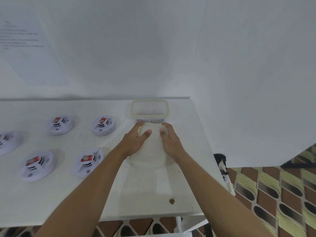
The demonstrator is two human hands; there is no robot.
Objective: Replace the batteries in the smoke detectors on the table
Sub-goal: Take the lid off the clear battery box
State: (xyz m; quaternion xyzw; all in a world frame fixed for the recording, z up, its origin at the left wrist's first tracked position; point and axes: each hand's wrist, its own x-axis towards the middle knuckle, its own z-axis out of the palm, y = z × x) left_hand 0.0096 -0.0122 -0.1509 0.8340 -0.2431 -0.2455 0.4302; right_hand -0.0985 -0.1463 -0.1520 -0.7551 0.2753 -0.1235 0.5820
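Both hands, left hand (136,141) and right hand (171,142), grip a lidded box (148,151) at its far end. Detectors (89,162) sit left with red batteries showing. Prying hard could knock the open tub (148,109) just beyond off the table (68,199).

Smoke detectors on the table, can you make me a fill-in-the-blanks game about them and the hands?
1. Each smoke detector carries a battery coloured ____.
2. Both hands, left hand and right hand, rest on the near container's ____.
3. The far container sits against the ____.
4. The table is coloured ____.

Missing words: red; lid; wall; white
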